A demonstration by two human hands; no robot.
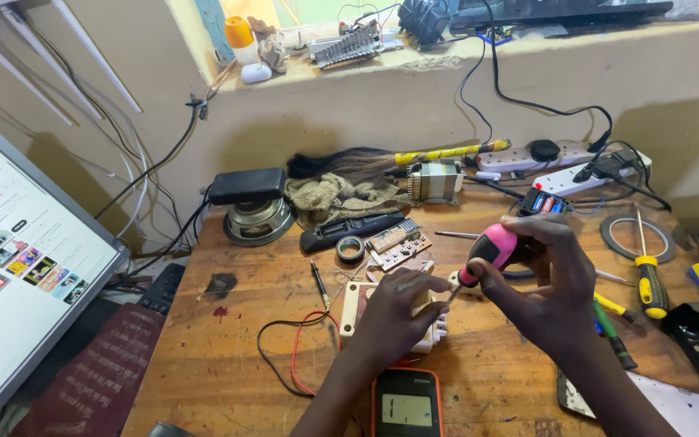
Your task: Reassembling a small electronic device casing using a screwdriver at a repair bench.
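Head view, left hand: we see our left hand (394, 311) laid over a small cream-coloured circuit unit (355, 309) on the wooden bench (228, 356), fingers curled down and gripping it in place.
Head view, right hand: our right hand (548, 283) is clenched around a pink-handled screwdriver (491, 247), with the shaft angled down and left so the tip meets the unit just beside the left fingertips.
Position of the unit: near the middle of the bench, just above the orange-cased multimeter (406, 402) at the near edge; red and black leads (297, 356) loop out to its left.
Neighbours: a roll of tape (350, 248) and a bare circuit board (398, 243) lie behind the unit; a yellow-handled screwdriver (651, 283) is well to the right; power strips (564, 166) run along the wall, and a laptop screen (26, 267) stands at far left.
Risk, slip: we judge the tip could skid off its seat and jab the holding fingers, since they sit so close to it.
Risk, leads: the loose leads near the left wrist could snag and drag the meter if the unit shifts.
Risk, power: we cannot tell whether the unit is connected to the strips; if it is live, a metal tip on it could short.
Unclear: the exact contact point is hidden under the fingers.
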